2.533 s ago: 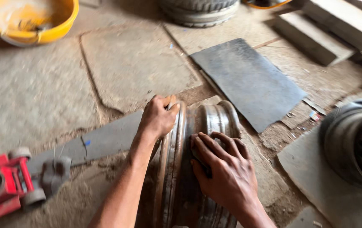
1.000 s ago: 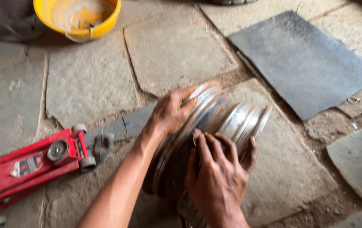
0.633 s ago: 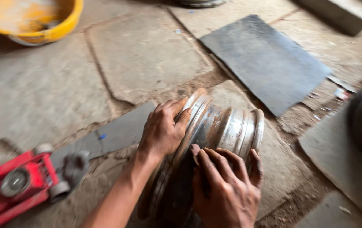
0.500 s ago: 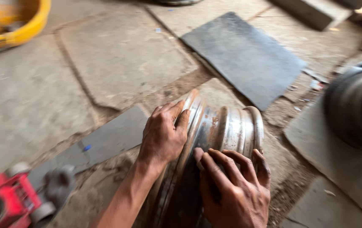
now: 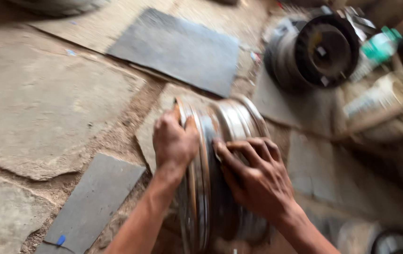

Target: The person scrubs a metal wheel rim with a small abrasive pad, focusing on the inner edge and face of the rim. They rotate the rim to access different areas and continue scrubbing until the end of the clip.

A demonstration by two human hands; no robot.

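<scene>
One bare steel wheel rim (image 5: 225,178), standing on edge on the stone floor (image 5: 46,103), centre of view. Two hands on it: left hand (image 5: 174,141), fingers curled over the rim's near flange, gripping it; right hand (image 5: 255,176), fingers spread flat against the rim's barrel, not closed. Two dark rubber mats: one (image 5: 178,49) beyond the rim, one (image 5: 93,200) left of it. One second, darker wheel (image 5: 321,49) lying beyond and right of the rim. Blurred green bottles (image 5: 382,47) farther right; contents cannot be told.
</scene>
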